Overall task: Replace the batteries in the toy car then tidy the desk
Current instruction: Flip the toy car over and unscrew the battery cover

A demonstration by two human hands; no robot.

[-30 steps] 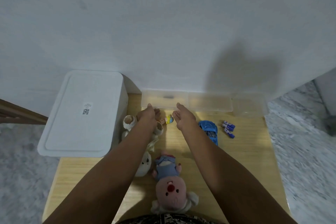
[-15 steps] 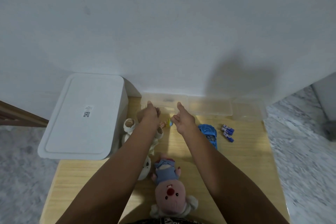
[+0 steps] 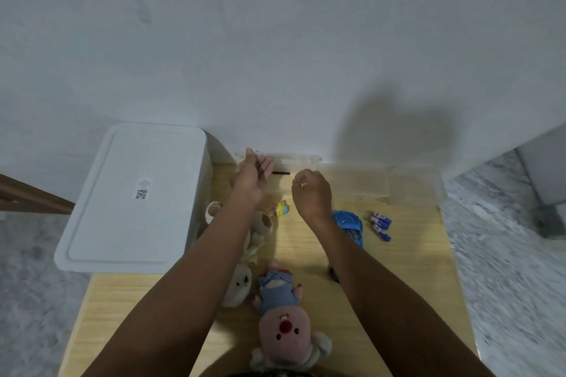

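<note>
Pale wood desk (image 3: 407, 278) against a white wall, white lidded storage bin (image 3: 134, 196) at its left edge. Clear plastic organiser box (image 3: 361, 180) along the back edge. Left hand (image 3: 252, 176) raised over the box's left end, fingers straight, holding nothing. Right hand (image 3: 312, 193) beside it, fingers curled; can't tell if it grips anything. Blue toy car (image 3: 349, 225) just right of the right wrist, purple batteries (image 3: 380, 225) near it twd the right edge. Pink plush (image 3: 283, 321) at front edge; beige plush (image 3: 242, 281) partly under left arm; small figurine (image 3: 281, 209) between the hands.
</note>
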